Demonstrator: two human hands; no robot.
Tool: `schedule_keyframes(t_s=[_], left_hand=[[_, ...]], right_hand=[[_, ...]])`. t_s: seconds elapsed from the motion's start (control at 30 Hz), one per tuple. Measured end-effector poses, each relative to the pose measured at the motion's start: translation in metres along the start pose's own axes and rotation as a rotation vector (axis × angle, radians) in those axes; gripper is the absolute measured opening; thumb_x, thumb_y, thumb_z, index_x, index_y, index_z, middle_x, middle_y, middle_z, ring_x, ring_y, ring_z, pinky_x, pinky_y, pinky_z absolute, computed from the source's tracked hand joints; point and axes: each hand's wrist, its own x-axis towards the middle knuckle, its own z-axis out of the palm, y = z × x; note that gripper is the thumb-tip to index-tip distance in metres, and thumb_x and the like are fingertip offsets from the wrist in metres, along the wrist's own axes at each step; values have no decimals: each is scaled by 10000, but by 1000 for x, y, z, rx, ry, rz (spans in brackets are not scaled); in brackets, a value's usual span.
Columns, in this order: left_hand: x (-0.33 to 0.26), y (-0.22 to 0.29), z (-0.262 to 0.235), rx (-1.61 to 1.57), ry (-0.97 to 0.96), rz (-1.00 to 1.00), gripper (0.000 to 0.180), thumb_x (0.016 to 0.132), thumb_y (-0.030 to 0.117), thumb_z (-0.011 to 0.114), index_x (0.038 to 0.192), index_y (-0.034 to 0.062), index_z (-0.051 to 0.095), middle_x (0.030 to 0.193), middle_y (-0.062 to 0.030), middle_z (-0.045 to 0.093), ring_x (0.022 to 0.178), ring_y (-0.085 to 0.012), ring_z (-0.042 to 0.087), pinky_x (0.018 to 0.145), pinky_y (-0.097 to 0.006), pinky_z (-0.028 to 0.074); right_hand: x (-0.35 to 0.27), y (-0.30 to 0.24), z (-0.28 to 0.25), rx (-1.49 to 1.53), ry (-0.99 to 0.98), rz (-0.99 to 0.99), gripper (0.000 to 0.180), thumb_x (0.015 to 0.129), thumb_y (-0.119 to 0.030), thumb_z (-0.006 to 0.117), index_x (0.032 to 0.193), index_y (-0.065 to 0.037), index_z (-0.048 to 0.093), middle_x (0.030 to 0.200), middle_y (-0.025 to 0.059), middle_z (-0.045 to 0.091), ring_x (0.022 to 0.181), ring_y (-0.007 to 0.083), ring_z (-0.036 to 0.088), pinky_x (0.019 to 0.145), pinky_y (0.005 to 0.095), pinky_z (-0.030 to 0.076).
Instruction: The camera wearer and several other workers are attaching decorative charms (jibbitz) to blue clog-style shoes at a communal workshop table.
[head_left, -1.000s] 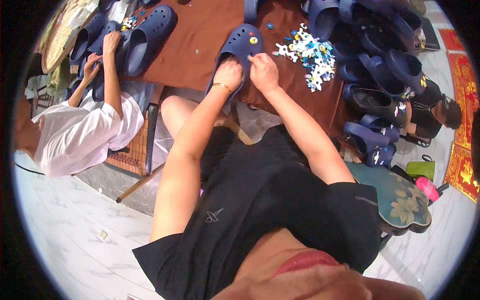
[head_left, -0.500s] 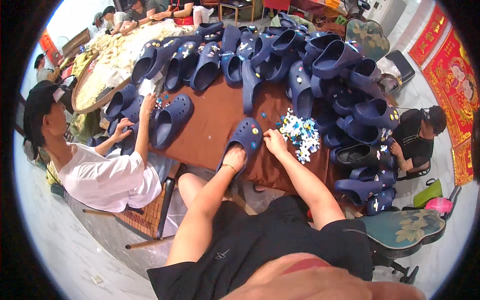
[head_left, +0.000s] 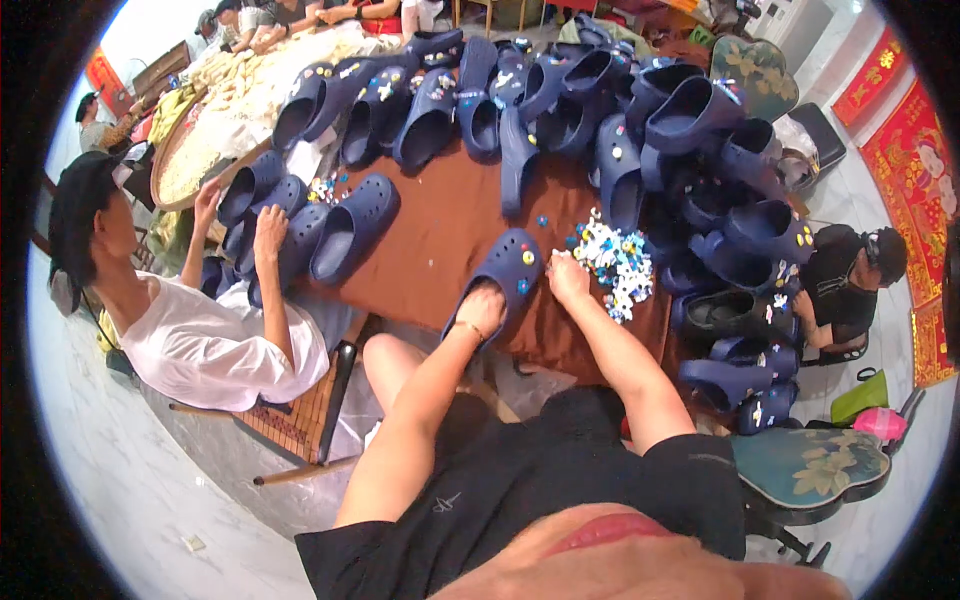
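Holding the navy clog (head_left: pixel 512 262) from within, my left hand (head_left: pixel 487 308) sits in its opening, fingers hidden by the upper. The clog is near the edge of the brown cloth (head_left: pixel 440 220), its toe toward one o'clock. A round yellow charm (head_left: pixel 528 258) and a blue flower (head_left: pixel 522 286) sit on its upper. My right hand (head_left: pixel 570 278) is apart from it at three o'clock, fingers bunched beside the pile (head_left: pixel 615 262) of white, blue and yellow charms; at this size I can't tell whether they pinch one. A loose flower (head_left: pixel 541 221) lies at one o'clock from the clog. More clogs (head_left: pixel 430 120) line the cloth from eleven round to three o'clock. At nine o'clock a co-worker in a white shirt (head_left: pixel 225 340) has a hand (head_left: pixel 270 235) at other clogs; a person in black (head_left: pixel 840 290) is at three.
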Motion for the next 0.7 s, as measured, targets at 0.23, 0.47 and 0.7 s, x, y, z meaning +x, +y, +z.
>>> schedule_keyframes(t_s=[0.23,0.47,0.7], left_hand=[[15,3,-6,57,0,36,136,696,158,508,742,37,547,816,-188,547,807,-322,528,752,-404,424],[7,0,-12,-9,30,6,146,714,170,501,711,35,556,821,-191,565,827,-312,541,768,-394,426],[11,4,-15,32,69,60,148,691,163,487,679,32,557,766,-189,559,745,-307,546,705,-401,434]], right_hand=[[28,10,1,383,290,-49,157,746,-175,533,785,-39,602,779,155,595,749,311,573,669,383,452],[34,-52,-22,591,304,-194,118,687,-166,610,743,-63,625,776,123,602,751,275,577,682,361,451],[46,-66,-14,254,332,-515,86,706,-127,533,714,-114,618,718,104,570,712,272,555,632,372,459]])
